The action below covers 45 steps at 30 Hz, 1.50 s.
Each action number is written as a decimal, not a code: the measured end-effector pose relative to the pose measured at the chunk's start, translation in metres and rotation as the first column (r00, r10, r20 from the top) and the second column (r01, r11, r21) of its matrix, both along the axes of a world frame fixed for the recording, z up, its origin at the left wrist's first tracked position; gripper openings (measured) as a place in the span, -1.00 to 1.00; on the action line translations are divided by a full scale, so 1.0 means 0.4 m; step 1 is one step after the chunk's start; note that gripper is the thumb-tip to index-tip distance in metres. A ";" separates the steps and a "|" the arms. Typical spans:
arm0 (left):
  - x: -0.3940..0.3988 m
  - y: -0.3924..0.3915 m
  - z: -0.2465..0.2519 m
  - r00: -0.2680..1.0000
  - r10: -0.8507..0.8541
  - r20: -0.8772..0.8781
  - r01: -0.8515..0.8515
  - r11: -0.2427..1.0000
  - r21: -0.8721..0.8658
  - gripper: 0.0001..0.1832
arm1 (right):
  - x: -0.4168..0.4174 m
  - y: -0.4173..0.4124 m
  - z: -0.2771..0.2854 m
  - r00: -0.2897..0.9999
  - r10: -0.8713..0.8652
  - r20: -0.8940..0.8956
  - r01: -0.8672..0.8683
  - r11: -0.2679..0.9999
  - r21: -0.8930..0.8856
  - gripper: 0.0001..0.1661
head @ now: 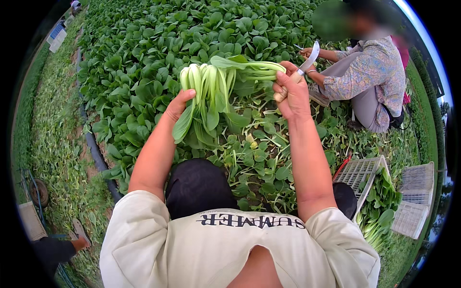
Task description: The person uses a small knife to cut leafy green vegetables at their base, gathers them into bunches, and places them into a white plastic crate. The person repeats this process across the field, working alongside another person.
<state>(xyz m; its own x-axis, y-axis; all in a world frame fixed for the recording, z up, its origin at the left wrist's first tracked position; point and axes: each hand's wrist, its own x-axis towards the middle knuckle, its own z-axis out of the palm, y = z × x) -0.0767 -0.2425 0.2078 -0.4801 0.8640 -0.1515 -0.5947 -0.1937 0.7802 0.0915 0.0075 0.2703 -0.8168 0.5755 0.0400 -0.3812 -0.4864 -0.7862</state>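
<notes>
My left hand grips a bunch of green bok choy, its pale bases up and its leaves hanging down. My right hand holds a knife with a wooden handle and a curved metal blade pointing up and right. Between the fingers of that same hand is the base of another bok choy. It lies sideways, its leaf end reaching left over the bunch. Beneath both hands are cut leaves and low plants on the soil.
Dense bok choy grows ahead and left, bordered by a dark hose. At right a co-worker crouches with a blade. Harvested bok choy lies by a white plastic crate; more crates stand beyond. Another person's foot shows lower left.
</notes>
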 end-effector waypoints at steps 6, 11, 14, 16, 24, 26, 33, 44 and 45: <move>0.149 -0.068 0.174 0.993 0.069 -0.092 -0.065 0.997 0.046 -0.13 | 0.175 -0.026 0.211 0.931 -0.353 0.091 0.079 0.441 0.894 -0.61; 0.278 -0.016 0.270 0.981 -0.069 -0.183 0.115 0.960 0.254 -0.27 | 0.248 -0.189 0.297 0.988 -0.026 0.154 -0.072 0.799 0.597 -0.62; 0.361 0.001 0.291 0.952 -0.005 -0.305 0.073 0.975 0.212 -0.30 | 0.303 -0.206 0.299 1.000 0.004 0.029 -0.015 0.921 0.389 -0.66; 0.433 0.016 0.309 0.946 0.012 -0.325 0.047 0.984 0.172 -0.33 | 0.365 -0.200 0.302 1.000 -0.011 0.007 0.009 0.948 0.318 -0.68; 0.531 -0.006 0.212 0.921 -0.040 -0.388 0.163 0.943 0.290 -0.19 | 0.518 -0.305 0.348 0.976 -0.166 0.138 0.097 0.908 0.408 -0.72; 0.569 0.001 0.176 0.955 -0.120 -0.270 0.199 0.937 0.287 -0.12 | 0.546 -0.322 0.341 0.970 -0.212 0.122 0.146 0.903 0.405 -0.74; 0.549 -0.016 0.117 0.978 -0.211 -0.003 0.203 0.941 0.272 -0.10 | 0.550 -0.312 0.316 0.939 -0.259 0.227 0.175 0.926 0.333 -0.55; 0.457 -0.069 0.051 0.975 -0.218 -0.039 0.221 0.950 0.220 -0.10 | 0.389 -0.310 0.140 0.982 0.027 0.188 -0.043 0.996 0.082 -0.81; 0.431 -0.068 0.039 0.979 -0.203 -0.035 0.206 0.957 0.202 -0.11 | 0.395 -0.337 0.157 0.978 0.071 0.198 -0.088 0.993 0.078 -0.81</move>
